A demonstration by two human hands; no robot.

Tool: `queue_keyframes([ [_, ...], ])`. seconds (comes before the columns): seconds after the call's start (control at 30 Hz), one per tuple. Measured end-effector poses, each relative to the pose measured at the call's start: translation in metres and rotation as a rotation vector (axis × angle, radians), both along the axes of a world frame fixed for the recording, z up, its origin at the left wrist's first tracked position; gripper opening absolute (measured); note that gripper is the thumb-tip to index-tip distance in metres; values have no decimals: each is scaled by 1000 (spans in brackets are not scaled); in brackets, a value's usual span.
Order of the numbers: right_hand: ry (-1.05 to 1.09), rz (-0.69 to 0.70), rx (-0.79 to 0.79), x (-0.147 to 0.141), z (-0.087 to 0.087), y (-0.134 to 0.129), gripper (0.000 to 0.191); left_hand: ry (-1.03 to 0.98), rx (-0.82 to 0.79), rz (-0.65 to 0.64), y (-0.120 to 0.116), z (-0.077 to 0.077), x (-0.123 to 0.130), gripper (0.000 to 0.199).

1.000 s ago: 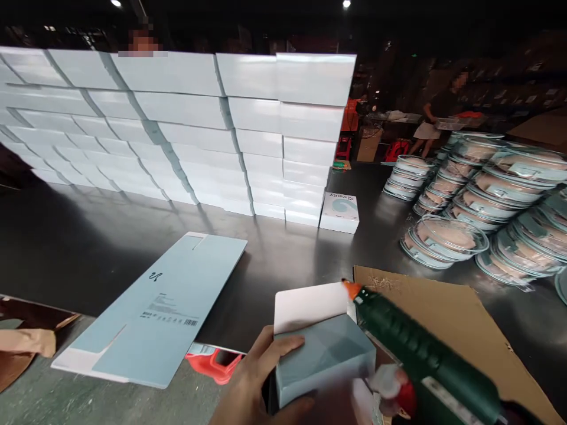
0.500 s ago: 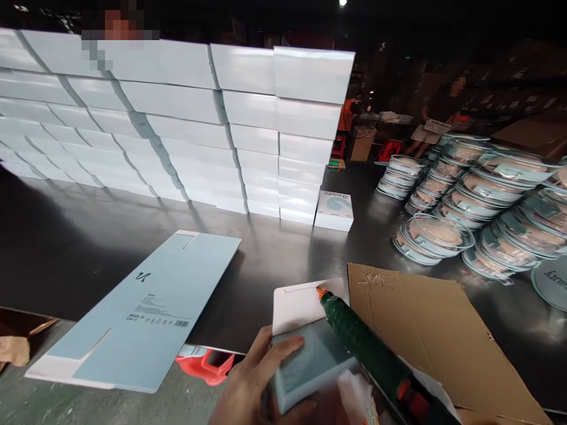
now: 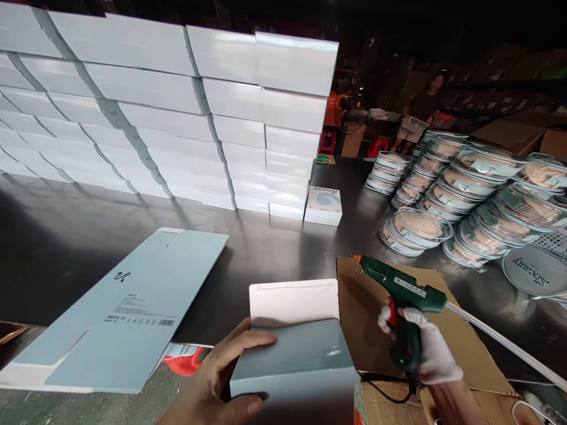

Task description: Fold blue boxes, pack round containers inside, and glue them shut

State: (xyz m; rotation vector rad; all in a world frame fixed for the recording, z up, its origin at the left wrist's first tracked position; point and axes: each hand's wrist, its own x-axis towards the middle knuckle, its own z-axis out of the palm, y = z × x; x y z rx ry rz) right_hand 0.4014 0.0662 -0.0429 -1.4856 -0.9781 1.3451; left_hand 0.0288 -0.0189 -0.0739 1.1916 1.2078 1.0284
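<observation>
A pale blue box (image 3: 296,360) is at the bottom centre, its white flap (image 3: 295,302) open at the far side with a thin line of glue along it. My left hand (image 3: 225,378) grips the box's left side, fingers on top and thumb on the near face. In a white glove, my right hand (image 3: 432,348) holds a green glue gun (image 3: 396,283) by its handle. The orange nozzle points left above a brown cardboard sheet (image 3: 460,348), right of the flap. A glue stick sticks out of the gun's rear.
Flat blue cartons (image 3: 146,301) lie at the left table edge. Behind them rises a wall of stacked white boxes (image 3: 230,118), with a small printed box (image 3: 323,206) at its end. Round clear packages (image 3: 482,200) are piled right. A person (image 3: 419,109) stands in the background.
The glue gun has moved right, away from the flap, and my gloved right hand now shows on it. The box has turned and its near face shows more. The whole view has shifted slightly.
</observation>
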Motion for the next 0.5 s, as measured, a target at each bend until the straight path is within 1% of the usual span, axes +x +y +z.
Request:
queue_keyframes([
  [0.03, -4, -42, -74, 6, -2, 10, 47, 14, -1, -32, 0, -3, -3, 60],
  [0.1, -103, -80, -155, 21, -2, 20, 39, 62, 62, -110, 0, -11, -9, 58],
  [0.17, -233, -134, -222, 34, 2, 17, 30, 111, 159, -182, 1, -20, -14, 56],
  [0.2, -305, -175, -218, 36, 5, 11, 27, 130, 192, -198, 2, -25, -15, 56],
  [0.23, -361, -204, -163, 33, 8, 3, 25, 149, 208, -197, 3, -28, -15, 56],
  [0.27, -380, -187, -62, 25, 10, -7, 33, 168, 213, -186, 4, -31, -14, 57],
  [0.3, -357, -119, 78, 13, 12, -16, 56, 177, 217, -173, 5, -32, -13, 56],
  [0.33, -299, 9, 226, -4, 12, -25, 84, 174, 223, -164, 6, -32, -9, 56],
  [0.37, -208, 186, 343, -22, 12, -32, 105, 152, 235, -158, 7, -31, -5, 54],
  [0.4, -124, 356, 414, -41, 11, -38, 114, 111, 248, -156, 8, -28, 0, 53],
  [0.43, -56, 501, 444, -57, 10, -41, 114, 57, 258, -144, 9, -25, 6, 50],
  [0.47, -26, 588, 462, -71, 8, -43, 109, -8, 262, -114, 10, -21, 13, 48],
  [0.5, -33, 626, 485, -80, 5, -44, 100, -84, 263, -63, 10, -18, 20, 45],
])
